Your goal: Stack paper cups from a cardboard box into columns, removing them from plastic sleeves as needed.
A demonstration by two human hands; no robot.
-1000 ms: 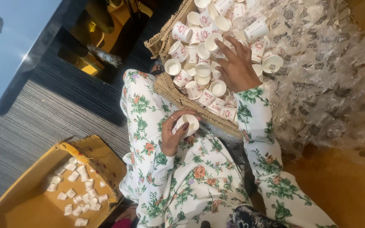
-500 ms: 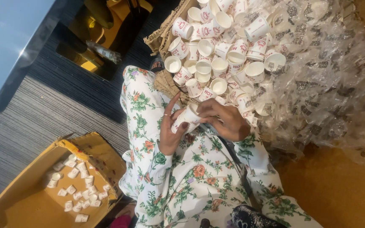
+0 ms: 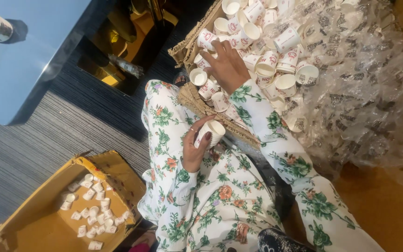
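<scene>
- Paper, white with red print: the small stack of nested paper cups (image 3: 211, 133) sat in the left hand (image 3: 194, 149), just below the near edge of the shallow woven straw basket (image 3: 197, 100), over the lap.
- The left hand's fingers were curled round the stack's side, gripping it; its long axis was tilted, open mouth pointing up toward the basket.
- The right hand (image 3: 227, 65) lay inside the basket, well above the stack, palm down with fingers spread over the heap of loose white paper cups (image 3: 276, 60). It touched several of them, but whether it had closed on one I cannot tell.
- So the loose cups lay up and away from the held stack, with the right hand far nearer to them; the left hand was nearer the basket's near rim only.
- Between the two hands ran that woven rim, a low edge to cross; cups lying against it crowded the way.
- To the right of the basket spread crumpled clear printed plastic wrapping (image 3: 364, 93), partly under the cups.
- Well to the lower left of the basket, on the grey striped carpet (image 3: 47, 140), stood an open yellow cardboard box (image 3: 47, 224) holding scattered small white cups (image 3: 94, 205).
- Both arms wore white floral-print sleeves (image 3: 285, 154).
- Left of the basket stood a dark glossy tabletop (image 3: 29, 60).
</scene>
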